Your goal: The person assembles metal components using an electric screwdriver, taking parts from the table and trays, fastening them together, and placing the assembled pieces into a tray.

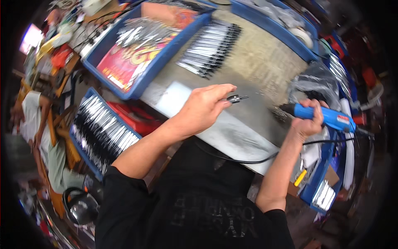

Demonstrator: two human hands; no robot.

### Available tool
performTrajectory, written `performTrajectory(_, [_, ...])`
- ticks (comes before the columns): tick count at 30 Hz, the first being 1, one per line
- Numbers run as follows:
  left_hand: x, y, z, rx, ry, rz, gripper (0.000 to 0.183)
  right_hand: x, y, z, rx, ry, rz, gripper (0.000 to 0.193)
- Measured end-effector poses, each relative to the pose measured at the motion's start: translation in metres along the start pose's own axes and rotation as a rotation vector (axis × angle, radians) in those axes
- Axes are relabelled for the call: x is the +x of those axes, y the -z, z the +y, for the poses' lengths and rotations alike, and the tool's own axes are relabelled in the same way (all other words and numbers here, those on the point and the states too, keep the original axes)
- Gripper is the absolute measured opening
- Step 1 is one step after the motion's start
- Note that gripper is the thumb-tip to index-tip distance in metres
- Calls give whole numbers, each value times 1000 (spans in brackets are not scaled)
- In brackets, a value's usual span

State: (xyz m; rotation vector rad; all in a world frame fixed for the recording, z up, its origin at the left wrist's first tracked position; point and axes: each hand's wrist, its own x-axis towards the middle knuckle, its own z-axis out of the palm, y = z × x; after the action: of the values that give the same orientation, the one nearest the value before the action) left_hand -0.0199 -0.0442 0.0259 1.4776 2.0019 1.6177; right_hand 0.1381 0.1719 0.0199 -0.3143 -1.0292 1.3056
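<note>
My left hand point(203, 107) is closed over the middle of the worktable. Thumb and fingers pinch a small dark and silver metal piece point(236, 99) with a thin tip pointing right; its other end is hidden in the hand. On the right, my right hand point(307, 123) wraps round a blue electric screwdriver point(325, 118), whose black nose points left toward the left hand. The two hands are well apart. A row of slim silver rods with black ends point(210, 47) lies on the table beyond my left hand. Small loose screws point(269, 88) are scattered between the hands and farther back.
A blue tray point(155, 72) with silver parts stands far left, another blue tray point(99, 166) of silver and black rods nearer left. A black plastic bag point(317, 81) sits beyond the screwdriver. A black cable point(236, 160) crosses the table's near edge. Another person point(39, 120) sits at left.
</note>
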Motion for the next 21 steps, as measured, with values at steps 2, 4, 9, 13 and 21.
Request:
performTrajectory(2, [-25, 41, 6, 83, 61, -44, 36, 1, 15, 6, 111, -70, -61, 33])
performTrajectory(4, [-52, 79, 5, 82, 199, 0, 38, 0, 19, 7, 64, -96, -75, 29])
performTrajectory(9, [-122, 162, 8, -18, 559, 340, 31, 17, 48, 31, 113, -186, -133, 23])
performTrajectory(13, [-177, 204, -29, -51, 622, 548, 20, 23, 51, 24, 94, -116, -161, 25])
performTrajectory(21, [-242, 178, -70, -203, 821, 909, 18, 24, 48, 27, 72, -114, -103, 26])
